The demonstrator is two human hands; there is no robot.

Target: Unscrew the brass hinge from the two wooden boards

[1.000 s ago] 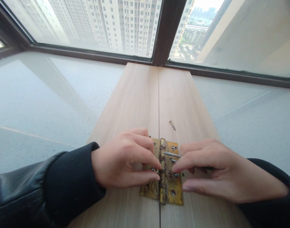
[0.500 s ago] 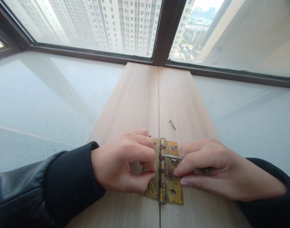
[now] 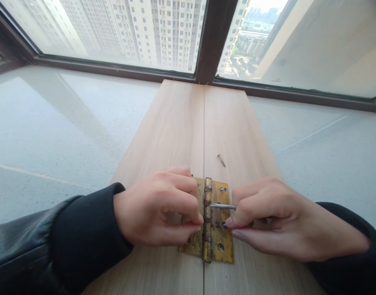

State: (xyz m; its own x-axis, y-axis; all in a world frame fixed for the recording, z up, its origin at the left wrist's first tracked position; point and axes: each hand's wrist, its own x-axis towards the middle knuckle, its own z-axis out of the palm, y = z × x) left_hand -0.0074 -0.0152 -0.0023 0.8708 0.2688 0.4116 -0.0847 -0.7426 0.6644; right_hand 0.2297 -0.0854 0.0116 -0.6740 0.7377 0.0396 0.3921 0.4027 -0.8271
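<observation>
— So where was the brass hinge (image 3: 213, 229)?
— It lay flat over the seam of two wooden boards (image 3: 181, 131).
— And the hands?
— Left hand (image 3: 158, 207) was curled, fingertips pinching at the hinge's left leaf. Right hand (image 3: 274, 217) gripped a thin metal screwdriver (image 3: 223, 206), tip at the hinge. One loose screw (image 3: 221, 159) lay behind, apart.

Surroundings logged from my remote station: boards, loose screw, sill, window.

I list two pale wooden boards (image 3: 175, 131) laid side by side, their seam running toward the window; one loose screw (image 3: 220, 160) lying on the right-hand board, well apart from anything else; a speckled grey stone sill (image 3: 52, 123) on either side; a dark window frame (image 3: 213, 41) with a central upright; high-rise apartment blocks (image 3: 151, 28) beyond the glass.
</observation>
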